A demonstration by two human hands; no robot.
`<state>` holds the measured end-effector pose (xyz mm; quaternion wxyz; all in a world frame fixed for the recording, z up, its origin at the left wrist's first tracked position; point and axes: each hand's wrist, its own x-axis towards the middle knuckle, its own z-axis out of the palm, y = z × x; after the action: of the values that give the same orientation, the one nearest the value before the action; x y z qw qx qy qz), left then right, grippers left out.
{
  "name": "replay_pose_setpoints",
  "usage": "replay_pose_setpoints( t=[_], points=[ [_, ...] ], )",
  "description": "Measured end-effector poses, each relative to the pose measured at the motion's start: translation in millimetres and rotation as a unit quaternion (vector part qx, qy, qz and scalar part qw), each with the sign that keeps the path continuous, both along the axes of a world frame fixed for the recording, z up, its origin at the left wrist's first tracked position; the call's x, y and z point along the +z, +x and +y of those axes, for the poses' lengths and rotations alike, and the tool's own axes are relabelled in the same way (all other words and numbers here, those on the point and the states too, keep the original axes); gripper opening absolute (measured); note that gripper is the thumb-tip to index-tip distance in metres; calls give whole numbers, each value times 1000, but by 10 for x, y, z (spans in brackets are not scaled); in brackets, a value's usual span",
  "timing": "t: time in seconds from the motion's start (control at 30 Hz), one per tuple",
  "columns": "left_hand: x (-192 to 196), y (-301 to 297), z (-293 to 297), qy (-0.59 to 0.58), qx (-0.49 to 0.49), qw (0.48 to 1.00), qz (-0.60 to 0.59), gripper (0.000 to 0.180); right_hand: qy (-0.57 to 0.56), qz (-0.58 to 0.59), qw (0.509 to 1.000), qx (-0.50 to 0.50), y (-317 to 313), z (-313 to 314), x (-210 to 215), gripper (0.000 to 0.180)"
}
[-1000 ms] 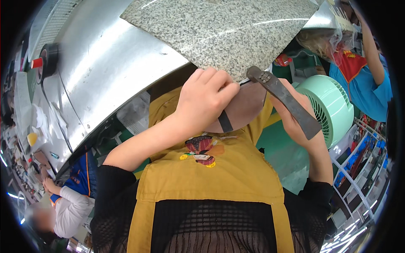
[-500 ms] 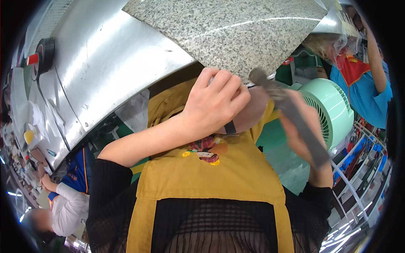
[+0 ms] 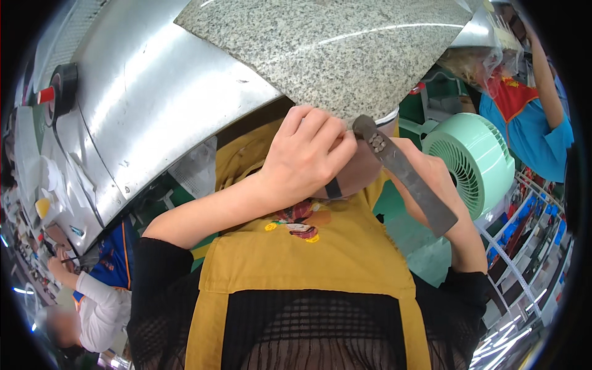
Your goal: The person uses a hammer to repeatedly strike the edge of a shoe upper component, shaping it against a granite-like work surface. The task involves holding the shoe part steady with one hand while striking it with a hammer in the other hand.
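Observation:
My left hand [image 3: 308, 151] is closed, its fingers curled at the near corner of a speckled granite slab [image 3: 345, 68]. It presses on a rounded mauve-brown piece [image 3: 361, 169] with a dark strip; the fingertips' exact grip is hidden. In my right hand [image 3: 431, 172] is a hammer [image 3: 410, 182] with a long dark metal head. The narrow end of that head is beside my left fingers, right at the slab's edge. Most of the hammer's handle is hidden behind its head.
A metal worktop [image 3: 166, 80] runs to the left, with a black tape roll [image 3: 63, 89] on it. Close to my right forearm stands a mint-green fan [image 3: 475, 160]. Co-workers in blue [image 3: 530, 135] and white [image 3: 108, 308] are at the sides. A wire rack [image 3: 518, 259] stands right.
My right hand has brought the hammer left and slightly down, its head now close by my left fingers. My left hand has shifted slightly left, still at the slab's corner.

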<state>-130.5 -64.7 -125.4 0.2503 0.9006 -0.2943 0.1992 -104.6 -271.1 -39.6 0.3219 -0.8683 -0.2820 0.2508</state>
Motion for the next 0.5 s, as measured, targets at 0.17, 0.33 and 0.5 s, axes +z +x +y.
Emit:
replay_pose_setpoints(
  t=[0.17,0.33,0.5],
  points=[
    [-6,-23,-10,9,10,1000,-10,25,30,-10,999,-24,10,40,96,43],
    [-33,0,88,-49,-15,998,23,26,-63,-13,998,23,12,92,71,31],
    [-114,-95,301,-61,-5,998,12,29,-14,31,999,-18,-45,72,68,38]
  ],
)
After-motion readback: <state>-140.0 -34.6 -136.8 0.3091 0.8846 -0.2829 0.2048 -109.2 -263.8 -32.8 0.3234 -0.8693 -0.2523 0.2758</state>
